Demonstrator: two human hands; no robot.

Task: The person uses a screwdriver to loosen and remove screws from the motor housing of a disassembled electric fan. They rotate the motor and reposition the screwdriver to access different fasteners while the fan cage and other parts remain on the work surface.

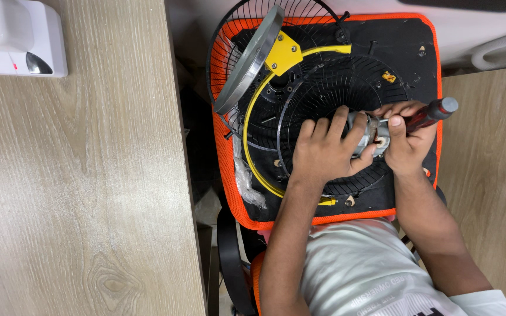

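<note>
Fingers (329,130) of your left hand (323,152) are curled down over the small grey fan motor (370,136), with the thumb pressed against its lower side, so the motor is gripped from the left. Your left forearm runs up from the lower middle of the view, wrist slightly bent toward the right.

Your right hand (406,140) is closed around a screwdriver with a dark red and black handle (434,112). The handle points up and to the right; the shaft end is hidden between your 2 hands at the motor, so the tip cannot be seen. Both hands touch each other at the motor.

The motor sits over the centre of a black wire fan guard (346,82), which lies flat on a black cushion with an orange mesh border (224,175). A yellow ring frame (253,117) curves around the left side of the guard, joined at the top to a yellow bracket (282,52). A grey metal rim (247,64) leans tilted against the bracket, just left of it. Behind it a 2nd wire guard (229,29) stands partly over the cushion edge.

A crumpled clear plastic bag (244,181) lies at the left edge of the cushion. The wooden bench (77,175) fills the left side, well apart from your hands, and carries a white device (19,38) in its top corner. Small loose screws (389,76) rest on the cushion above your right hand.
</note>
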